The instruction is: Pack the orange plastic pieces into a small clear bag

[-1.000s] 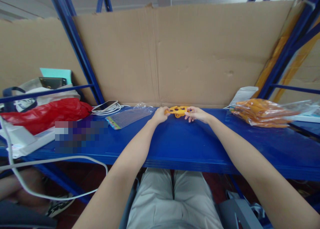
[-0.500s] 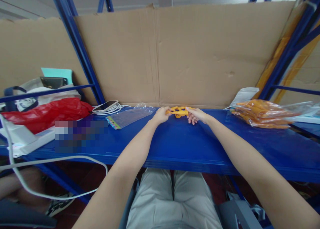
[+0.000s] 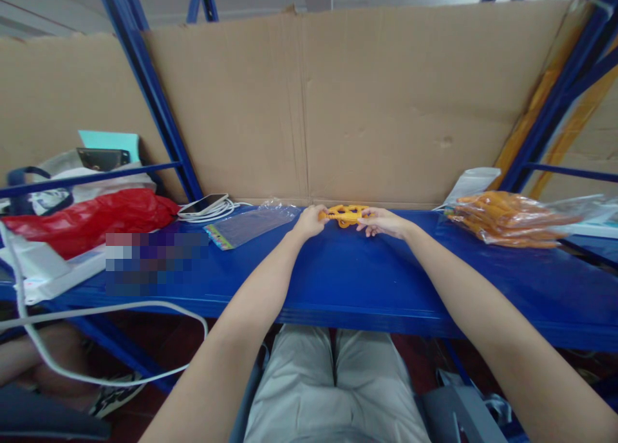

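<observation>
Between my hands, near the back of the blue table (image 3: 352,282), is a yellow-orange plastic piece (image 3: 348,216) with openings and a rounded part below. What exactly it is, I cannot make out. My left hand (image 3: 311,221) is closed on its left end. The fingers of my right hand (image 3: 383,223) pinch its right end, with the lower fingers loosely curled. Left of my left hand lies a flat clear plastic bag (image 3: 253,226) with a colourful strip along one end.
At the right are clear bags of orange pieces (image 3: 502,217). A phone (image 3: 205,203), a coiled white cable (image 3: 217,210), a red plastic bag (image 3: 106,217) and a white power strip (image 3: 72,272) are at the left. A cardboard panel (image 3: 386,108) stands behind. Another person's leg (image 3: 53,359) shows lower left.
My right hand has shifted its hold on the yellow-orange piece, turning so its fingers now pinch the right end from the side. My left hand stays nearly in place.
</observation>
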Demonstrator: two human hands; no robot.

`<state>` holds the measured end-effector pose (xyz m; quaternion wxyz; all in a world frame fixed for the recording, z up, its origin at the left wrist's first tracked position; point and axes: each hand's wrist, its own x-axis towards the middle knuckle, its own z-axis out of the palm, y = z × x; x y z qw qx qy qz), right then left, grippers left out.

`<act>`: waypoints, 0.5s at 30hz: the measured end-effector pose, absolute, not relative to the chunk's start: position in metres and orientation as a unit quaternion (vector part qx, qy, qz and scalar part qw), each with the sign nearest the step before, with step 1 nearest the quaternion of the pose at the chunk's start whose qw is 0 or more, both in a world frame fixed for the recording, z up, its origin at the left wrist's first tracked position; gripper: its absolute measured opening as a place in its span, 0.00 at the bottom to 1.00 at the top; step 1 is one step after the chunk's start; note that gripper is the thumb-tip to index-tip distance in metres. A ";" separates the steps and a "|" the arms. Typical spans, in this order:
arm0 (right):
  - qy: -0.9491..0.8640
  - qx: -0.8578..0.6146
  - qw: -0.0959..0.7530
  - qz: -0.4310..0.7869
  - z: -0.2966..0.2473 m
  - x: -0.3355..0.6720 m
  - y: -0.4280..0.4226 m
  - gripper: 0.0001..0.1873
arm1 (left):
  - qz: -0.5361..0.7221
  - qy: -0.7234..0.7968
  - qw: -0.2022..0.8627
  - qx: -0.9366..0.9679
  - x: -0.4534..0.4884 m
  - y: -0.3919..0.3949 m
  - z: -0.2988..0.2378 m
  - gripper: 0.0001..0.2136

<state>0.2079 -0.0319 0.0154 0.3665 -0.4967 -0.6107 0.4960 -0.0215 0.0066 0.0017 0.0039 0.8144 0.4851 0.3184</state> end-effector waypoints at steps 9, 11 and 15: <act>-0.599 -0.541 0.345 0.478 0.017 0.199 -0.033 0.27 | 0.322 0.468 0.003 0.823 -0.021 0.010 0.000 0.10; -0.602 -0.554 0.339 0.465 0.016 0.197 -0.032 0.28 | 0.319 0.470 -0.001 0.823 -0.021 0.010 0.000 0.10; -0.603 -0.562 0.339 0.454 0.014 0.197 -0.027 0.26 | 0.311 0.478 0.002 0.822 -0.022 0.008 0.001 0.10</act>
